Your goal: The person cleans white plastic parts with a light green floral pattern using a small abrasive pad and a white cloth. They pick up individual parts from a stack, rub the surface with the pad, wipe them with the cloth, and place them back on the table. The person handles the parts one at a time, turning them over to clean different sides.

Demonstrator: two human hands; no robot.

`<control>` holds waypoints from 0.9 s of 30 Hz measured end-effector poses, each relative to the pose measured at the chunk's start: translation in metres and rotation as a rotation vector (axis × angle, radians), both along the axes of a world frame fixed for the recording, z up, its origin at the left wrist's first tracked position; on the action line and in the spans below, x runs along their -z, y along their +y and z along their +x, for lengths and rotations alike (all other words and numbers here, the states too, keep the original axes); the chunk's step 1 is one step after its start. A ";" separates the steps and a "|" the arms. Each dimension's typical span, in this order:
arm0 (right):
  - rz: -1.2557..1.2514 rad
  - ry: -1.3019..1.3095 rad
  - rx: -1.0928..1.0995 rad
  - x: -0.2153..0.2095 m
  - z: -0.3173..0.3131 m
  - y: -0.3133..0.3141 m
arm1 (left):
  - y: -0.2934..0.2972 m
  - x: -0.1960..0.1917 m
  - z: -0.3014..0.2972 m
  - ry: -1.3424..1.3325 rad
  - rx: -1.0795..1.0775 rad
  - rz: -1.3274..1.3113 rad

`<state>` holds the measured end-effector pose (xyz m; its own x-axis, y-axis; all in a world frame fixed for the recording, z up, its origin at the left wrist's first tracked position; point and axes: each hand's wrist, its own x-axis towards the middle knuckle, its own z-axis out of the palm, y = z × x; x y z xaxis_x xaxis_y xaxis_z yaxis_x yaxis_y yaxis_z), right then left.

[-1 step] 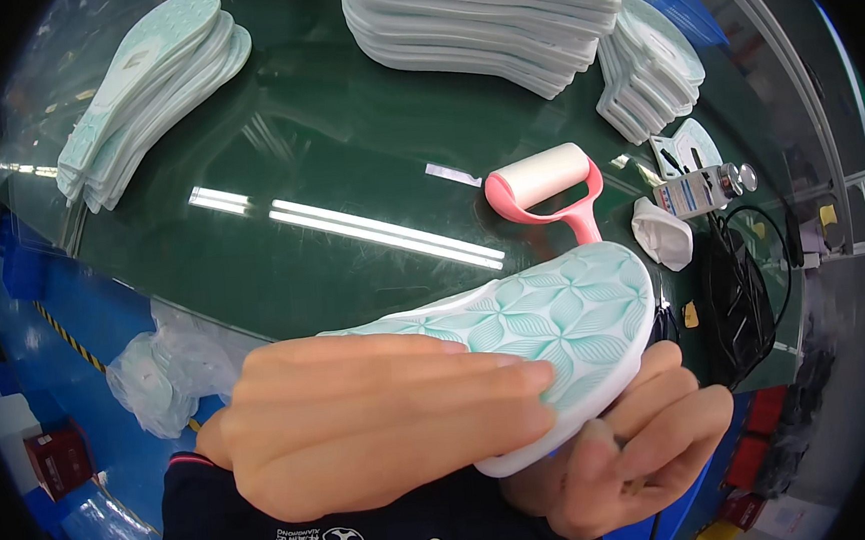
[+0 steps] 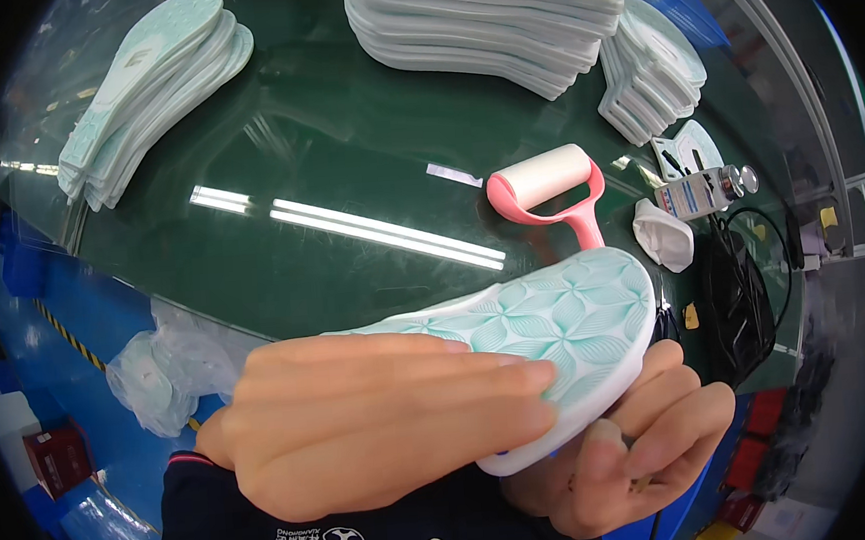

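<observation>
A white shoe sole [image 2: 567, 326] with a pale green petal pattern is held up at the table's near edge, its broad end pointing right. My left hand [image 2: 383, 424] is closed on it, fingers laid across the patterned face and the thumb hidden. Against the sole's lower right edge, partly behind it, is my right hand [image 2: 625, 447]. Its fingers are curled in toward the thumb; whatever they may pinch is too small to make out. Just beyond the sole, a pink-handled lint roller [image 2: 546, 177] lies on the dark green table [image 2: 344, 146].
Stacks of similar soles stand at the far left [image 2: 155, 99], far middle [image 2: 486, 25] and far right [image 2: 654, 64]. On the right lie a clear bottle [image 2: 693, 194], a white crumpled piece [image 2: 663, 234] and a black bag [image 2: 737, 299]. A plastic bag [image 2: 155, 385] sits lower left.
The sole's broad end has tipped slightly, its far edge a little lower. Small blue spots now show beneath its near edge. Both hands have barely moved.
</observation>
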<state>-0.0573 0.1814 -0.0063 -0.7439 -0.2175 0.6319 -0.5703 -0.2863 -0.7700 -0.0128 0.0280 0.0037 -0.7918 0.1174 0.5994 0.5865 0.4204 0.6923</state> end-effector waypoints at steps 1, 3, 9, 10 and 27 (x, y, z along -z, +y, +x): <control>-0.023 -0.044 0.010 -0.001 -0.001 -0.003 | 0.002 0.002 0.001 -0.003 -0.039 0.007; -0.052 0.017 0.008 -0.003 0.005 -0.002 | 0.009 0.002 0.002 0.018 -0.086 0.021; -0.039 0.346 -0.134 0.008 -0.006 0.001 | 0.021 -0.002 0.002 0.136 -0.310 -0.088; -0.027 0.366 -0.122 0.007 -0.005 0.001 | 0.022 -0.003 0.001 0.181 -0.344 -0.109; 0.052 0.075 0.054 -0.005 0.013 -0.004 | 0.028 -0.018 -0.001 0.103 -0.361 -0.235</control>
